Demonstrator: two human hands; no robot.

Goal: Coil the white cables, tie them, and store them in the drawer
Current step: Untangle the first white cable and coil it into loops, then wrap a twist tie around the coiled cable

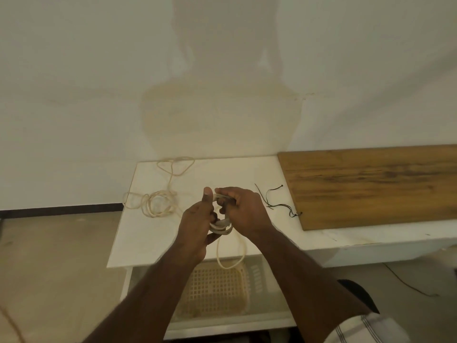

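while both hands grip the white coil (221, 225), left hand (195, 226) and right hand (243, 210) should keep loops even, taking in the hanging loop (231, 253) before tying.

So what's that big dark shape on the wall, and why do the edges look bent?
Head view: the dark shape on the wall is the person's own shadow, so the light comes from behind them. Head view: the wide-angle lens bows straight lines, such as the wooden board edge. Head view: the left hand and right hand holding the white cable look slightly soft.
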